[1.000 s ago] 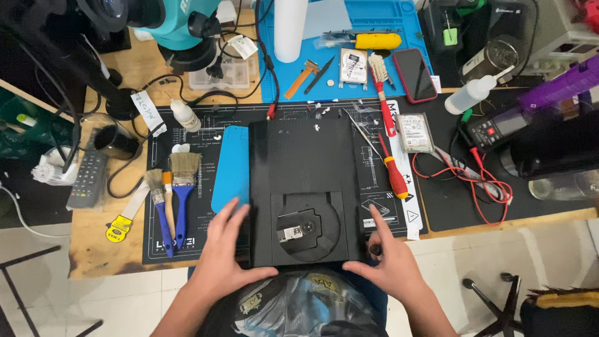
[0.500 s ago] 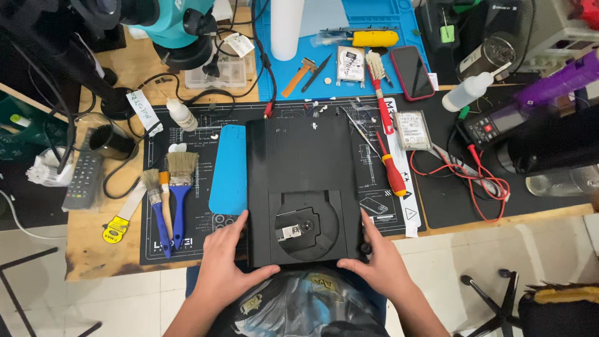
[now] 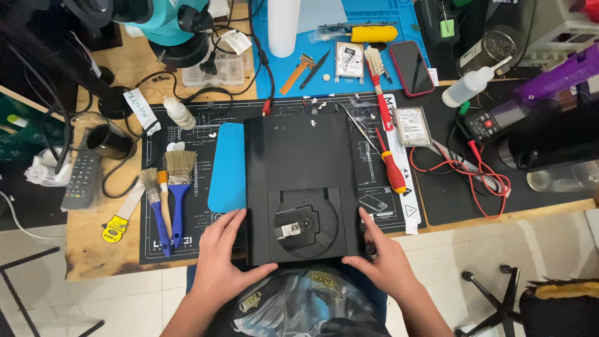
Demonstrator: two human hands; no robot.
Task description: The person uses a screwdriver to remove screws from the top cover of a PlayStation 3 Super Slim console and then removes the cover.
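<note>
1. The left hand (image 3: 219,265) grips the near left corner of the black console (image 3: 304,187), its fingers spread along the left side and the thumb curled over the near edge.
2. The right hand (image 3: 385,259) holds the near right corner of the console the same way, fingers up the right side and thumb on the near edge.
3. The console lies flat on the black work mat (image 3: 199,134), its near edge jutting past the table (image 3: 106,249) edge toward the person's lap. Its round disc bay stands uncovered near the hands; the ribbed shell beyond the bay looks closed, so by appearance the opening work has barely begun and most of it is left.
4. Just left of the console lies a blue pad (image 3: 226,165), and farther left the paintbrushes (image 3: 168,196). That side is tight.
5. Right of the console lie a red screwdriver (image 3: 392,168) and tweezers, then a bare hard drive (image 3: 412,125) and red probe leads (image 3: 465,175). Little free mat remains there.
6. Beyond the console lie a blue mat (image 3: 349,28) with a phone (image 3: 419,67) and the microscope base (image 3: 181,50). The freest room is on the near side, off the table edge.
</note>
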